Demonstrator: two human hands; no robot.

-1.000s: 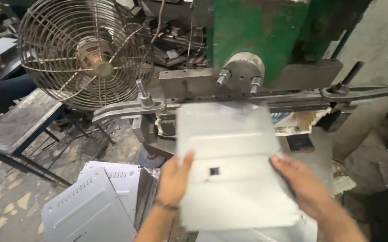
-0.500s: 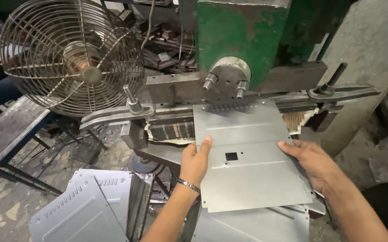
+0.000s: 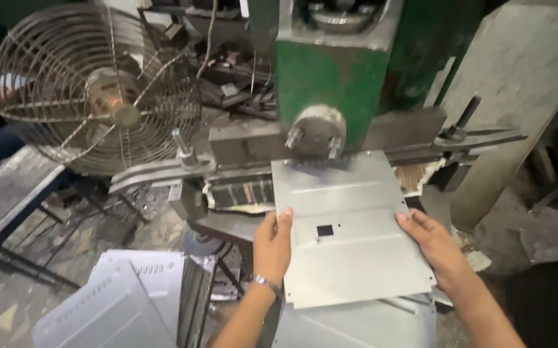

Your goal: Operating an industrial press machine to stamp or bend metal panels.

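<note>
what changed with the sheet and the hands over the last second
The flat grey metal sheet with a small square hole moved forward, its far edge now under the green press. The left hand and right hand kept hold of its side edges. The round wire-caged fan and the stacked grey panels stayed put.

Press head [image 3: 317,132] blocks above sheet [image 3: 349,225]; fan [image 3: 95,87] crowds left; right side open.

There are no boxes, bags, labels, signs or screens to see here.
</note>
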